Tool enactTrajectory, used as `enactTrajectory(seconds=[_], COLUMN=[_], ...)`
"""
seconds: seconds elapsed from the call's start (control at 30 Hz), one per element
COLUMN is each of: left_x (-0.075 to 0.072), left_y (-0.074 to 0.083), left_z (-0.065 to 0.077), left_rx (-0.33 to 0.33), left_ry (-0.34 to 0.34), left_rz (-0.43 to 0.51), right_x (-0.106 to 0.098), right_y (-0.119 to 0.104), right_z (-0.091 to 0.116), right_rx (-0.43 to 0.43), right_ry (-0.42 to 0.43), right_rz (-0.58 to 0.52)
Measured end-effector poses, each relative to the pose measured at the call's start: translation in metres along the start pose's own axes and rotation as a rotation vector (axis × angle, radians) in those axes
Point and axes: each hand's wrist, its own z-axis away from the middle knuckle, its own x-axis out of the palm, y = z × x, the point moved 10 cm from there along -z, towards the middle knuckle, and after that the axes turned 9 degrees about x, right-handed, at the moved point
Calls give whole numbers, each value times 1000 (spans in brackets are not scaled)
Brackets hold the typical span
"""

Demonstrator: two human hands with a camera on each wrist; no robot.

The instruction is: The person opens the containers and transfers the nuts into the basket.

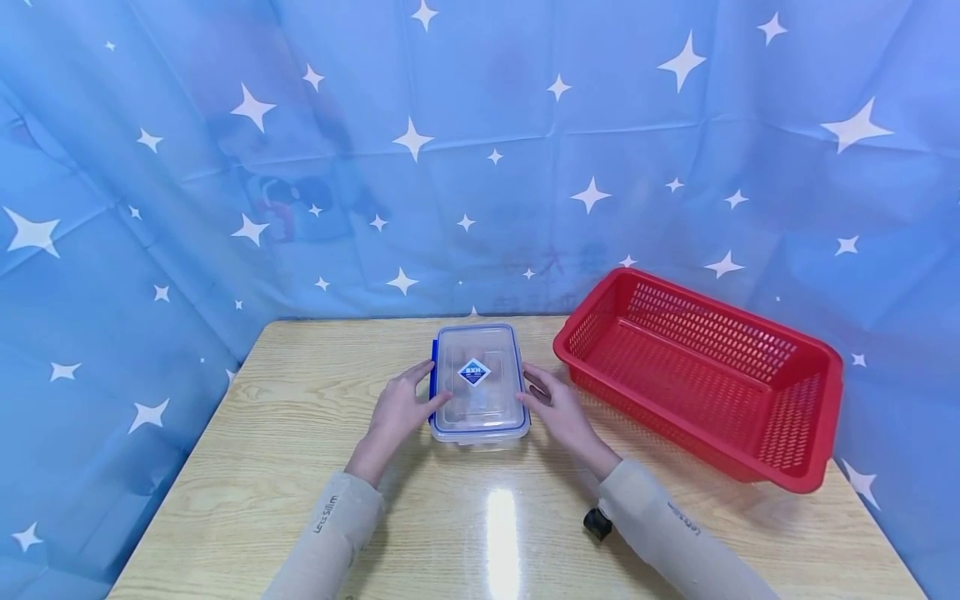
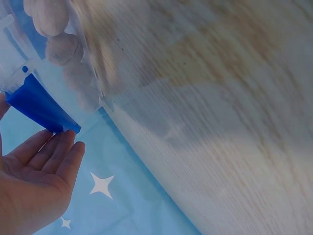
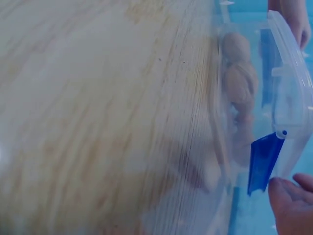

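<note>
A clear plastic food box (image 1: 491,412) with a blue-edged lid and a diamond-shaped sticker (image 1: 474,372) rests on the wooden table. Through its wall, round brown lumps resembling walnuts (image 3: 240,83) show in the right wrist view. My left hand (image 1: 401,408) is at the box's left side, thumb over the lid's edge, loosely extended fingers touching a blue latch (image 2: 41,105) that slants outward. At the opposite side is my right hand (image 1: 557,408), fingers relaxed and slightly bent. Its fingertips lie close to another outward-slanting blue latch (image 3: 265,161); whether they touch it is unclear.
A red perforated plastic basket (image 1: 831,400) stands at the table's right, angled, with nothing visible inside. Behind the wooden table (image 1: 300,442) hangs a blue curtain (image 1: 480,192) with white stars. A black round device (image 1: 597,523) sits at the right wrist.
</note>
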Motion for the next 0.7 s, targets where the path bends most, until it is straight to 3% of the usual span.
enactTrajectory(seconds=[0.43,0.6,0.7], left_x=[0,1,3], left_y=[1,0,-1], left_z=[0,0,0], left_rx=[0,-4,-19], left_ry=[2,17,27], left_rz=[17,73,155], right_x=[5,6,7], right_y=[-1,-3,-2], right_z=[1,3,4], right_rx=[-55,-65,-50], right_ry=[-38,-42,-46], right_rz=[-36,-14,1])
